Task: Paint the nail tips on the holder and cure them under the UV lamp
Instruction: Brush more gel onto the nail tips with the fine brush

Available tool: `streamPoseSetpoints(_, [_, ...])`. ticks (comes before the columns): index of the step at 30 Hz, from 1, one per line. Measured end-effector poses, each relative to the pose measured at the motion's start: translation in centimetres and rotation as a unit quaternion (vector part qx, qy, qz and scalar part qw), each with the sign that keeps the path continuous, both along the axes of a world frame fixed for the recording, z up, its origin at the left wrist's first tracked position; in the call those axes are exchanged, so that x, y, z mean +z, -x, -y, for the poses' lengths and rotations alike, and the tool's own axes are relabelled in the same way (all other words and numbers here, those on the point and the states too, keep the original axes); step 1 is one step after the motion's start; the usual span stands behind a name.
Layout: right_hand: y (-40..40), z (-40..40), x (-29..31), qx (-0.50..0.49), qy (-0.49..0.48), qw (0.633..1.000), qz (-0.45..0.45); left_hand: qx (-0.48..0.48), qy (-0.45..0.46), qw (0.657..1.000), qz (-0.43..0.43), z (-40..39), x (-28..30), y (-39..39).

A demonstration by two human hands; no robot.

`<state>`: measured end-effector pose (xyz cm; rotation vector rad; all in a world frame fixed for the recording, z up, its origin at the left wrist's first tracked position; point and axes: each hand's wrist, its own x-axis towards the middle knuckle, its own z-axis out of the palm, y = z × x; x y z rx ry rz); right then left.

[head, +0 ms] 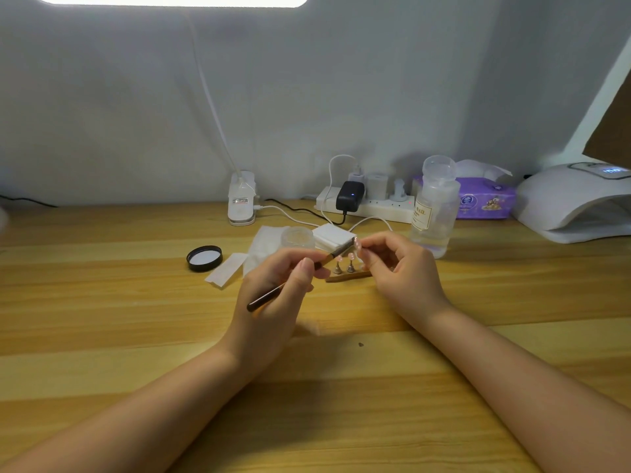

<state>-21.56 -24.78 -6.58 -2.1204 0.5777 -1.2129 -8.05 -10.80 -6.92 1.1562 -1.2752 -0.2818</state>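
Note:
My left hand (273, 295) grips a thin dark brush (266, 297), its bristle end raised to the right. The bristles touch a small pink nail tip (357, 244) that my right hand (399, 268) pinches on its stand between thumb and forefinger, lifted above the table. Below and between my hands lies the wooden holder (348, 276) with two more pink tips on metal stands (344, 266); its right end is hidden by my right hand. The white UV lamp (577, 203) stands at the far right, its display lit.
Behind my hands are a clear open jar (297, 237), its black lid (204, 258), white wipes (333, 235) and a paper strip (227, 269). Further back stand a clear liquid bottle (434, 206), a power strip (367, 204), a lamp base (241, 199) and purple tissues (485, 199).

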Motion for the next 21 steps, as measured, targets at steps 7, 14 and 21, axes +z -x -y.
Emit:
streamPoseSetpoints(7, [-0.03,0.22,-0.11,-0.009,-0.005,1.000,-0.009,-0.028,0.002,0.999,-0.018,-0.14,0.09,0.06])
streamPoseSetpoints(14, [0.06,0.21,-0.16,-0.009,-0.006,1.000,-0.022,-0.041,0.023,0.998,-0.033,-0.07,0.06,-0.02])
streamPoseSetpoints(21, [0.03,0.15,-0.03,0.005,-0.008,1.000,-0.009,0.021,0.017,1.000,0.009,0.29,-0.10,-0.41])
